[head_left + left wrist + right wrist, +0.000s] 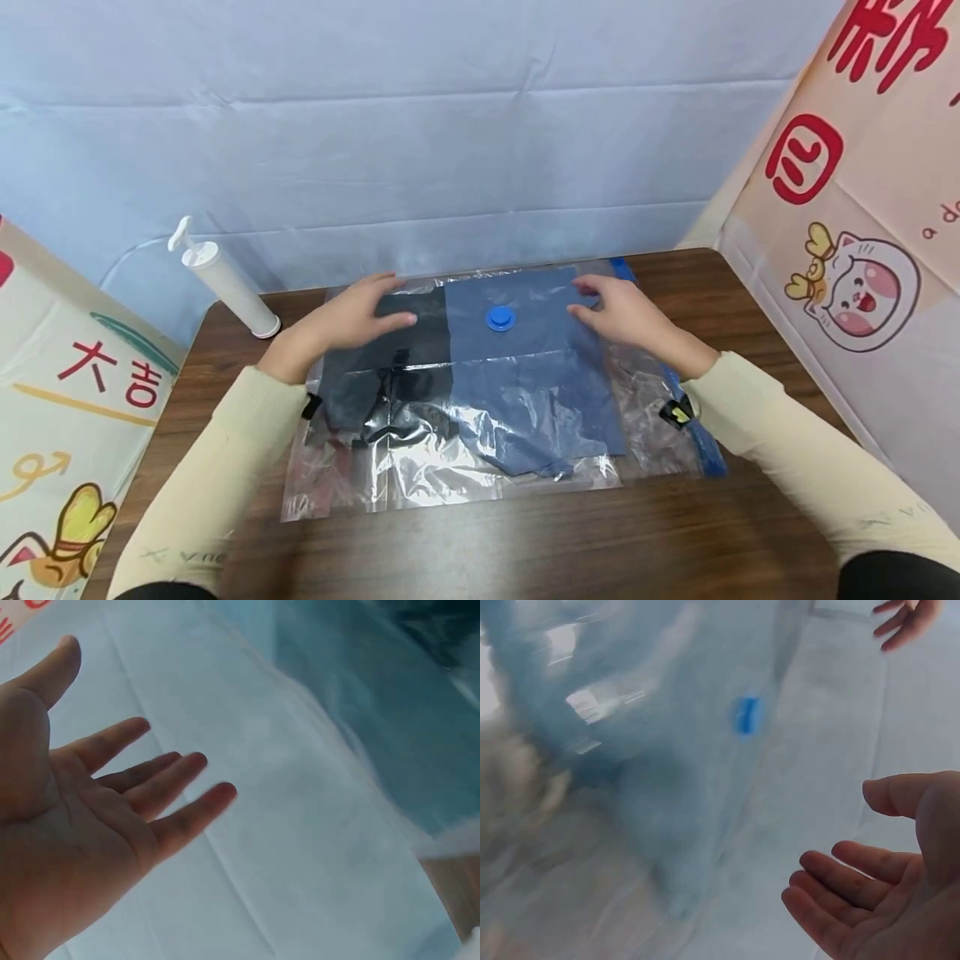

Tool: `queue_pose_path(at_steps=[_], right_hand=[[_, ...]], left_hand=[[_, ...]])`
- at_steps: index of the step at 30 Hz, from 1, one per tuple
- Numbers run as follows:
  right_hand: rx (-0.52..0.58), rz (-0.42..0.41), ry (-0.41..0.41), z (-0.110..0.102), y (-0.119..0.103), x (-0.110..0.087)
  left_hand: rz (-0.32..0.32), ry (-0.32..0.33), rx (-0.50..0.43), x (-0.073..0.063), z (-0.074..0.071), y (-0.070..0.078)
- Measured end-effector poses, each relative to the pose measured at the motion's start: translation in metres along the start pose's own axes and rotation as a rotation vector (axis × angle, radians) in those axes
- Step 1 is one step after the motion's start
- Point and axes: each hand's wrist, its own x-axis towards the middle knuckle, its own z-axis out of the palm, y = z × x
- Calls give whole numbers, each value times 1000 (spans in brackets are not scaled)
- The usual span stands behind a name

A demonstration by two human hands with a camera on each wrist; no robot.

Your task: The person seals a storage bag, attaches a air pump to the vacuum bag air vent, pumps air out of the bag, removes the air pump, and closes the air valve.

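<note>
A clear plastic vacuum storage bag [427, 479] lies flat on the table, with folded blue fabric [532, 392] and black fabric [420, 383] inside. A round blue valve [500, 317] sits on its upper middle, and a blue strip [705, 442] runs down its right edge. Over the bag's left part is my left hand [352, 315], fingers apart and holding nothing. My right hand [621, 310] is over the upper right part, likewise holding nothing. Both wrist views show the left palm [82, 817] and the right palm [900, 900] bare, fingers loosely extended.
A white hand pump [232, 287] with a T-shaped handle stands at the table's back left corner. Pale blue cloth [420, 150] hangs behind the brown wooden table [487, 550]. Printed panels border the left and right sides.
</note>
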Motion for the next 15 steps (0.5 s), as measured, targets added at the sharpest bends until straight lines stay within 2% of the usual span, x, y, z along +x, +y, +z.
queue_pose_path(at_steps=[3,7,11,15], right_hand=[[65,-5,14,4,-14,20],[159,12,15,15,-28,45],[232,41,36,30,-31,65],[337,16,50,56,-25,75]], left_hand=[[26,20,-39,20,-5,12],[45,47,-127,47,4,22],[54,125,-251,71,31,24],[28,180,-328,83,71,19]])
